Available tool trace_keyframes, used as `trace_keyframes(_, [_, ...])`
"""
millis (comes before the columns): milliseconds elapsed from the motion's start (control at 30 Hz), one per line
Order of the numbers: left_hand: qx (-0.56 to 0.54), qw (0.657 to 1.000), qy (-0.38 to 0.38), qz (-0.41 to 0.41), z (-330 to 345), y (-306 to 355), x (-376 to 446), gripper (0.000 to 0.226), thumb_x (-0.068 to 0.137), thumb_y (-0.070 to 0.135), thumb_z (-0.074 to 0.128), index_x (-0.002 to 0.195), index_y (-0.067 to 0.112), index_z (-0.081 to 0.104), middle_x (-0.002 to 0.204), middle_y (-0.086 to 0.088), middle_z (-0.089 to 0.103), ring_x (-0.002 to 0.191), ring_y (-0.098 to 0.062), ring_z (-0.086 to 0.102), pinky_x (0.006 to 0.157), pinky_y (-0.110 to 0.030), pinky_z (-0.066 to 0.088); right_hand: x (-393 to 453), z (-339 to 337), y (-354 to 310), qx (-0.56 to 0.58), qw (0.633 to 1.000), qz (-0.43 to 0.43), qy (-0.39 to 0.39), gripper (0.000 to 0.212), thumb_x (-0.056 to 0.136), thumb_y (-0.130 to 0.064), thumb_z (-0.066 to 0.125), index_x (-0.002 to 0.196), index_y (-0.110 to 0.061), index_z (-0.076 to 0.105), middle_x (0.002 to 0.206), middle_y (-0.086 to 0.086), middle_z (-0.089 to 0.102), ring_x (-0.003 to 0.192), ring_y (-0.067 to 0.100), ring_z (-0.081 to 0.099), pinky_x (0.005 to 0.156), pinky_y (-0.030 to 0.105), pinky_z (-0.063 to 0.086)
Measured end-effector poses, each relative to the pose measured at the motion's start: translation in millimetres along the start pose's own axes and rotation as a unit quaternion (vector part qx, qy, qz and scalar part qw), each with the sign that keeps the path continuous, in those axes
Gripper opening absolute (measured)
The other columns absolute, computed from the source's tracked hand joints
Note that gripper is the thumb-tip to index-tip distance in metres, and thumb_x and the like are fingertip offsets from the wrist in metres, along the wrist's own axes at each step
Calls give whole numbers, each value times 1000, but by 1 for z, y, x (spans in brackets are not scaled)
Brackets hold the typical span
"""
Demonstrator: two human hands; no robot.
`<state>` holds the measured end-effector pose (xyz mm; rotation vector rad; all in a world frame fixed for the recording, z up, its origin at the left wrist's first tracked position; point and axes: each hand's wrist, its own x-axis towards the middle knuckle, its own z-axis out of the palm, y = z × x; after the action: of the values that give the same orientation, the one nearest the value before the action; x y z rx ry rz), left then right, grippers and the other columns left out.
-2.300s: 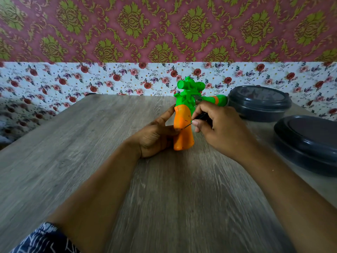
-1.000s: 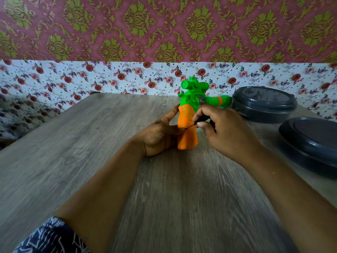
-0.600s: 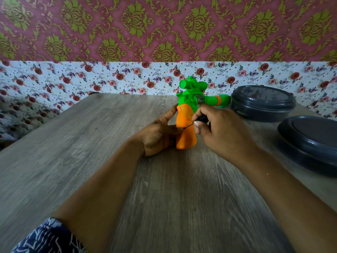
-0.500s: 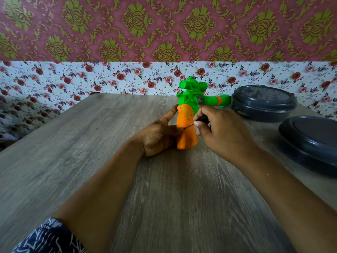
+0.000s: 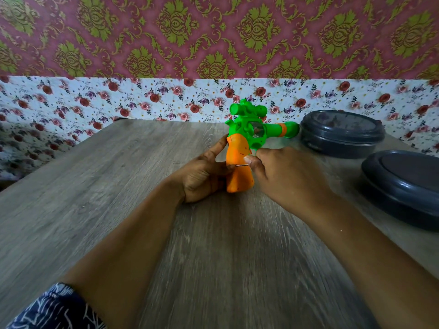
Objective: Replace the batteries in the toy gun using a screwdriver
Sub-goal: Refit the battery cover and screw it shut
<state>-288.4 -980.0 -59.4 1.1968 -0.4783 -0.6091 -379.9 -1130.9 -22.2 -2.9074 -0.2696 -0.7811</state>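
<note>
Flowery paper covers the wall behind a grey wooden worktop. One toy gun stands on its orange handle near the middle, green barrel pointing right. Two dark round containers sit on the right. The left hand wraps its grip round the handle, one finger pointing up along it. The right hand pinches one thin screwdriver, fingers tight together, its tip touching the handle.
</note>
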Motion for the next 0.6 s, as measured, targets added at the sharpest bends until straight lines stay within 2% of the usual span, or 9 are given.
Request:
trace_keyframes(133, [1,1000,-6,0,-1,0,2,83,75,0,53,145,35,26,122,-8,63,108,-27,60,93,-46,49,2,-7,0,58,998,-10,-30,12,92,-33,42,96,-22,40,82,4,58,76,30,57,59,33,35])
trace_keyframes(233, [0,1000,-16,1,-2,0,2,83,76,-3,55,145,35,27,122,-10,63,109,-28,60,91,-46,50,2,-9,-3,69,997,-12,-41,11,92,-28,46,97,-22,39,82,3,59,76,30,57,62,36,42])
trace_keyframes(367, [-8,1000,-21,-1,-4,-2,3,82,78,-1,54,145,36,26,126,-13,59,117,-33,51,96,-49,46,2,-9,-4,53,998,-14,22,21,91,-36,49,99,-17,50,86,9,66,80,32,60,66,41,49])
trace_keyframes(500, [-11,1000,-27,4,-5,-3,3,80,82,-5,54,145,37,27,119,-8,66,110,-30,58,93,-48,48,1,-9,-9,14,998,-24,52,33,91,-43,46,100,-13,53,82,14,65,76,35,60,56,34,38])
trace_keyframes(600, [-3,1000,-29,7,-6,-3,3,78,83,-6,52,144,37,28,112,-7,69,104,-28,61,94,-50,47,0,-10,-13,13,998,-17,60,36,91,-45,44,100,-12,54,81,16,64,75,36,60,56,33,30])
